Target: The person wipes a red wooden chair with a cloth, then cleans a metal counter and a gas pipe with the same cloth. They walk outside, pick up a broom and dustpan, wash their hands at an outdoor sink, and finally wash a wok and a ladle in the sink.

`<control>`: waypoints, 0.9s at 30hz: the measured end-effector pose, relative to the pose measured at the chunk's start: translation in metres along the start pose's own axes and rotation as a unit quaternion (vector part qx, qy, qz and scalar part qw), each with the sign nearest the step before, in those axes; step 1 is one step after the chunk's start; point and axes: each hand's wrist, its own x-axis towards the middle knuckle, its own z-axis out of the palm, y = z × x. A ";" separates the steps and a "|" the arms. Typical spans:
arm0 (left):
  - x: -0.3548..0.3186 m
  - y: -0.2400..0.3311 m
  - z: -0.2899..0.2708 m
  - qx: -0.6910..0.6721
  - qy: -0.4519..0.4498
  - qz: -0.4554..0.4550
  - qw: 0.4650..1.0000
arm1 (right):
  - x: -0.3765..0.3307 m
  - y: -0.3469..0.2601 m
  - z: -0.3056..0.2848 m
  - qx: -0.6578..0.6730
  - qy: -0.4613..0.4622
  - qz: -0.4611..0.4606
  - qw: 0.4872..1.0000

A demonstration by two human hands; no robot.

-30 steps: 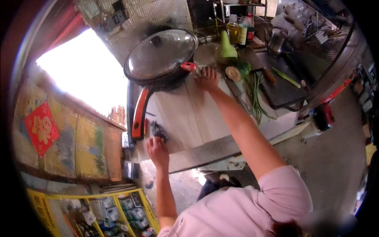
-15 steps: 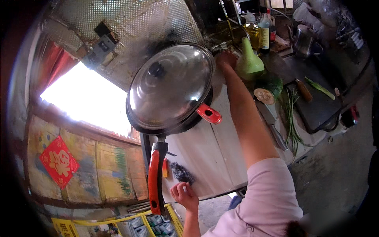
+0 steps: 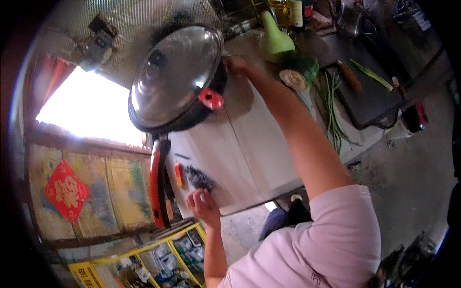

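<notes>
1. Painted wooden wall panels (image 3: 84, 192) stand at the left below a glaring bright window (image 3: 86, 110), with a red diamond-shaped paper decoration (image 3: 66, 193) on them.
2. Before me is a pale, smooth-topped table (image 3: 259, 153) with a seam running across it.
3. At the table's far left sits a deep, round black pan (image 3: 192, 124), covered by a shiny domed lid (image 3: 180, 72) with a dark knob. Its long red-and-black handle (image 3: 157, 185) points toward me; a short red side handle (image 3: 211, 99) faces right.
4. My right hand (image 3: 237, 66) reaches far forward, just beside the pan's right side. It is blurred, so I cannot tell how open it is or whether it has hold of anything.
5. My left hand (image 3: 203, 205) is at the near left edge, fingers loosely curled; I cannot see whether anything is inside them.
6. Just beyond those fingers lies a dark, fuzzy-looking clump (image 3: 198, 179), beside a small red-and-yellow stick-shaped object (image 3: 178, 174).
7. Right of my forearm are a pale green, long-necked gourd (image 3: 277, 42), a cut dark-green vegetable (image 3: 298, 74) showing its pale face, and a bundle of thin green stems (image 3: 332, 113).
</notes>
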 end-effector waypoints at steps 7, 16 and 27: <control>0.000 -0.008 -0.009 -0.036 -0.001 0.027 0.999 | -0.138 -0.078 0.013 0.076 -0.068 -0.075 0.992; 0.000 -0.011 -0.013 -0.030 -0.019 0.027 0.999 | -0.312 -0.186 0.019 -0.038 -0.077 -0.202 0.976; -0.001 -0.005 -0.006 -0.008 0.021 0.006 1.000 | -0.100 -0.079 0.004 -0.308 0.029 0.064 0.949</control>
